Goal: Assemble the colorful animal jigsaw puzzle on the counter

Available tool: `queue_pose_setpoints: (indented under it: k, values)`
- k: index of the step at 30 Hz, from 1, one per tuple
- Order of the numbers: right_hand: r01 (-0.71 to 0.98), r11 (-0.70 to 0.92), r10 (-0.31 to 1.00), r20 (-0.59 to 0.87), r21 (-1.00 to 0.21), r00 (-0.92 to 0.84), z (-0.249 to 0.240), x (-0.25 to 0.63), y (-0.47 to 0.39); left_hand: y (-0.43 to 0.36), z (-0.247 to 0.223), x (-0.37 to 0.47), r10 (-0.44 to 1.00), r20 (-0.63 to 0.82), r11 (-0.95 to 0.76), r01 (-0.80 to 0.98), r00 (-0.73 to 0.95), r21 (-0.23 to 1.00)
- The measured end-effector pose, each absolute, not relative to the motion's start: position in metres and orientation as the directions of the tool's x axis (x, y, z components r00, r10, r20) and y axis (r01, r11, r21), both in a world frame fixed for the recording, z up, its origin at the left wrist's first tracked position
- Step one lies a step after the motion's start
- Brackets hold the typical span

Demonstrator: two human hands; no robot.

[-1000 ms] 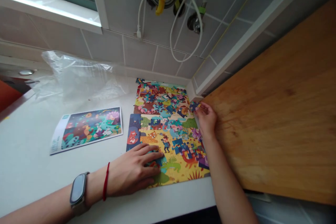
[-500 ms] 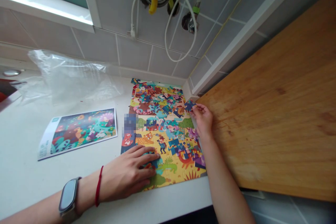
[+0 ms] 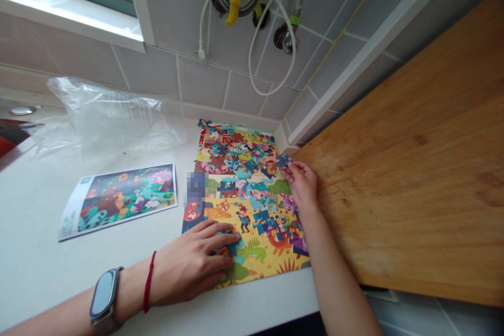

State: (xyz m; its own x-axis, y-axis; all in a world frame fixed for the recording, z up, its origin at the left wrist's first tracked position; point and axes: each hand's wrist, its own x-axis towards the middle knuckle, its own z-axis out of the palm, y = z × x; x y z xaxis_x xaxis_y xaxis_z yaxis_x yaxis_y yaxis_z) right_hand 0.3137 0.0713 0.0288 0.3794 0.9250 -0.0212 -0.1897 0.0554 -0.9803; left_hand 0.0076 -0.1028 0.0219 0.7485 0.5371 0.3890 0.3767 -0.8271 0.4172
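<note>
Between the thumb and fingers of my right hand [image 3: 303,181] is a dark blue puzzle piece [image 3: 283,160], held at the right edge of the colourful puzzle [image 3: 254,244]. My left hand [image 3: 200,254] lies palm down with fingers spread on the puzzle's lower left part, over some dark pieces. Loose pieces [image 3: 262,220] are scattered on top of the assembled yellow section, and more are heaped on its far part. A strip of dark blue joined pieces [image 3: 192,211] lies along the left edge.
A printed picture sheet [image 3: 128,197] lies on the white table [image 3: 35,199] at the left. Behind it is a crumpled clear plastic bag [image 3: 106,115]. A wooden board [image 3: 413,168] stands close on the right. Hoses and a white cable [image 3: 250,63] hang at the tiled wall.
My right hand has lowered slightly with the piece, which has turned a little in the fingers. The view has shifted slightly; my left hand stays in place on the puzzle.
</note>
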Motion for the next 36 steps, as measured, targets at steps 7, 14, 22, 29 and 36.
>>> queue_pose_setpoints:
  k: [7,14,22,29,36]
  values:
    - [-0.163,0.035,0.926,-0.029,-0.986,0.377,0.027,0.311,0.071,-0.103,0.021,0.007,0.538,0.367,-0.822,0.375,0.759,0.429]
    - [-0.147,0.014,0.926,-0.043,-0.989,0.375,0.029,0.310,0.070,-0.102,0.022,0.007,0.530,0.393,-0.829,0.363,0.751,0.425]
    - [-0.116,-0.035,0.928,-0.075,-0.993,0.365,0.032,0.309,0.068,-0.101,0.024,0.007,0.539,0.405,-0.828,0.375,0.739,0.417]
    - [-0.042,-0.113,0.932,-0.121,-0.993,0.341,0.034,0.310,0.064,-0.094,0.017,0.001,0.687,0.463,-0.722,0.599,0.560,0.346]
    - [0.092,-0.086,0.945,-0.051,-0.992,0.323,0.039,0.312,0.063,-0.093,0.013,0.000,0.737,0.415,-0.676,0.595,0.534,0.435]
